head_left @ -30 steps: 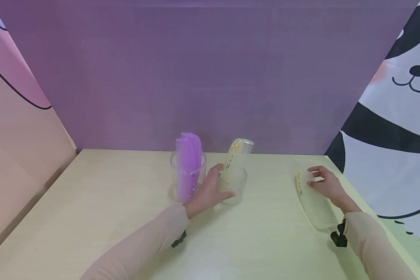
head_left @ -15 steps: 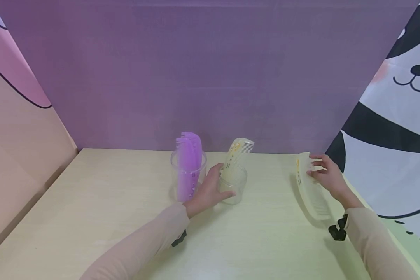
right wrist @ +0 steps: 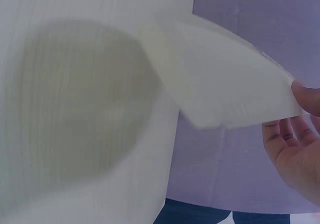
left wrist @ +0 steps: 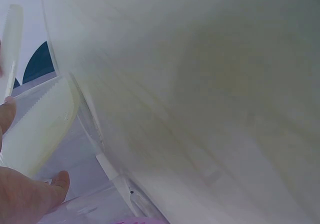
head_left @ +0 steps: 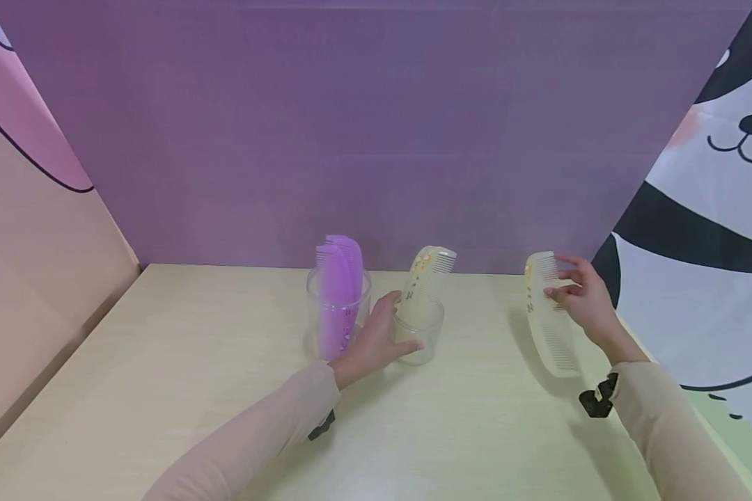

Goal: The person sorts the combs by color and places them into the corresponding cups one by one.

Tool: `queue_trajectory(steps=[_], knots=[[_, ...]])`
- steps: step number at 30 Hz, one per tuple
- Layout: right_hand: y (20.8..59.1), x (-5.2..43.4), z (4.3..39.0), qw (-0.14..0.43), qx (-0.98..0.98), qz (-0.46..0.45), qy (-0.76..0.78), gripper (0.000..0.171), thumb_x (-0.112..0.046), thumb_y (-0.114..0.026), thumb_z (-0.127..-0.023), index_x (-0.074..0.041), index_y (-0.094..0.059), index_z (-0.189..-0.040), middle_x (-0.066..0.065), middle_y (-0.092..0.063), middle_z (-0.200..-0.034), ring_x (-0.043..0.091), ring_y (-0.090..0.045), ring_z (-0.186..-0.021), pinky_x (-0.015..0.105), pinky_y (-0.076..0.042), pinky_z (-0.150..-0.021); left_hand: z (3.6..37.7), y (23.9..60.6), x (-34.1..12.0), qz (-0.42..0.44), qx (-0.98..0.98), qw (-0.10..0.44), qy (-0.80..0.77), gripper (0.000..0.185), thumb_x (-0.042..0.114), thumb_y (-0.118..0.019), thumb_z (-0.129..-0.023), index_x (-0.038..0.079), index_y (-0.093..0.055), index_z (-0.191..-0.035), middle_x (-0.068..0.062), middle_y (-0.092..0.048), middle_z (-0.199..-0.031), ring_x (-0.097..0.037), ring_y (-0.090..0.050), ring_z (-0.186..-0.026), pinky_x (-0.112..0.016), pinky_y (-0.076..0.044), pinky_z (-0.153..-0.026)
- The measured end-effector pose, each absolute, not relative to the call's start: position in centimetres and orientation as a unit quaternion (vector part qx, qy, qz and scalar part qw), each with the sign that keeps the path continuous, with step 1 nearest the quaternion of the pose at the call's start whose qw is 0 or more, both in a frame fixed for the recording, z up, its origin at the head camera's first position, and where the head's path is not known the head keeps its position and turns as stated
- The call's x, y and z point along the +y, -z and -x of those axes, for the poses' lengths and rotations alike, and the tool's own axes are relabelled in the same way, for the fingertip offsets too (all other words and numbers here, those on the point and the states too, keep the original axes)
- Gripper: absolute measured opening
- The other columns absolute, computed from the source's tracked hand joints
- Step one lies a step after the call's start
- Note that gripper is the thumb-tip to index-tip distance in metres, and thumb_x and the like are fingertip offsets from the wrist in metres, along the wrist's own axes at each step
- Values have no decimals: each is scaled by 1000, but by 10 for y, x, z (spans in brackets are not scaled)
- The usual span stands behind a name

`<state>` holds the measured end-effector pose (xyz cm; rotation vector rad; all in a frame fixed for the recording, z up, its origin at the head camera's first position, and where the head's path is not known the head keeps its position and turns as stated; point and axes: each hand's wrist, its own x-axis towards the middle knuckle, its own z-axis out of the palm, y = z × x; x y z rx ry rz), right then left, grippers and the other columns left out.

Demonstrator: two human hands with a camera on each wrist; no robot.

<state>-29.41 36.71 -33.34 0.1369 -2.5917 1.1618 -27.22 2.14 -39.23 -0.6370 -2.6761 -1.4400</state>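
My right hand (head_left: 592,303) pinches a pale cream comb (head_left: 544,323) with small yellow flower prints by its toothed side. The comb is raised off the table, its shadow falling below and to the left; the right wrist view has thumb and fingers at one end of it. At the middle, my left hand (head_left: 371,348) holds a clear plastic cup (head_left: 431,339) between thumb and fingers. Inside that cup leans another cream comb (head_left: 425,273), its top end sticking out above the rim. The left wrist view shows the thumb (left wrist: 61,184) against the clear wall.
Just left of the left hand stands a second clear cup (head_left: 311,299) with several purple combs (head_left: 338,278) upright in it. A purple backdrop (head_left: 376,139) rises behind the pale wooden table (head_left: 163,362). Printed cartoon panels flank both sides.
The right hand has lifted the cream comb off the table, raising it and shifting it slightly left. My left hand and its cup have stayed in place.
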Motion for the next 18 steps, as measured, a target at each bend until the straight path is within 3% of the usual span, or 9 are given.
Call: queue_trajectory(steps=[9, 18], knots=[[321, 346, 295, 157, -888, -60, -428, 61, -7, -57, -88, -5, -26, -140, 20, -47, -117, -7, -50, -79, 14, -51, -63, 274, 394, 21, 205, -862, 17, 463, 91, 27, -76, -74, 11, -19, -143, -8, -33, -143, -22, -36, -131, -39, -33, -108], [310, 322, 297, 163, -857, -78, -482, 55, -3, -55, -88, -6, -30, -138, -3, -50, -104, -2, -52, -82, 16, -52, -63, 273, 393, 21, 204, -865, 17, 459, 91, 28, -76, -74, 10, -18, -143, -9, -32, -143, -23, -36, -131, -40, -33, -108]])
